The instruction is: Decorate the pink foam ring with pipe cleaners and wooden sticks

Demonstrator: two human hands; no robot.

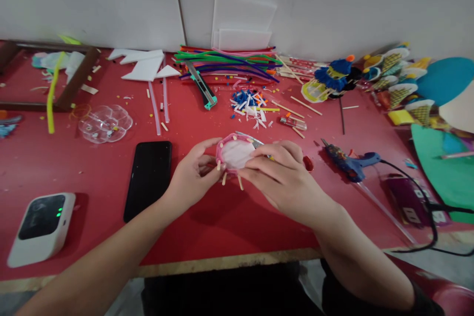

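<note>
Between my two hands is a small round craft basket (235, 154) with a white base, a pink woven rim and several short wooden sticks poking out around it. My left hand (196, 170) pinches its left side, thumb in front and fingers curled behind. My right hand (281, 173) is closed on the right side of the same piece, its fingertips over the white base. Just behind the right fingers, the blades of a pair of scissors (255, 142) show in part; I cannot tell whether they are held or lie on the table.
A hot glue gun (346, 160) with a black cable lies to the right. A phone (148, 177) and a white device (42, 227) are at left. Behind are a box cutter (200, 86), pipe cleaners (229, 61), cut scraps (248, 103) and a clear flower-shaped tray (105, 123).
</note>
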